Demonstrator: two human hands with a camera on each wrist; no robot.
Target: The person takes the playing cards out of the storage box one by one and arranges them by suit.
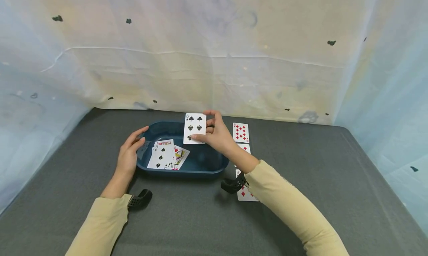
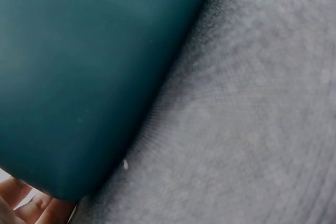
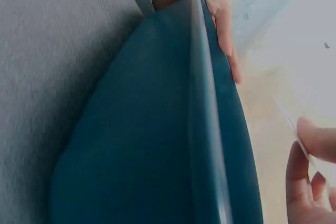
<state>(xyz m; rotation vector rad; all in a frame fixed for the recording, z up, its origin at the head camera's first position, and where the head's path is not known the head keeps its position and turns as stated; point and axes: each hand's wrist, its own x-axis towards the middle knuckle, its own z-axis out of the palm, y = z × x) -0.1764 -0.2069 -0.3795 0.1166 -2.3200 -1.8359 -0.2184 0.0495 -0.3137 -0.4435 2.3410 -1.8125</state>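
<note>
Above the middle of a dark blue tray (image 1: 204, 170), my right hand (image 1: 217, 134) pinches a six of clubs playing card (image 1: 195, 119) between thumb and fingers, its face toward the head camera. In the right wrist view the card (image 3: 287, 116) shows edge-on between the fingertips. At the tray's left end, my left hand (image 1: 127, 155) grips the rim, with the thumb over it. Inside the tray's left part lie several overlapping cards, with a spade card (image 1: 161, 157) on top and a face card (image 1: 180, 155) partly showing.
To the right of the tray a column of diamond cards (image 1: 241, 132) lies face up on the grey cloth (image 1: 317, 181); my right forearm and wrist strap cover part of it. A pale patterned curtain (image 1: 214, 77) hangs behind the table.
</note>
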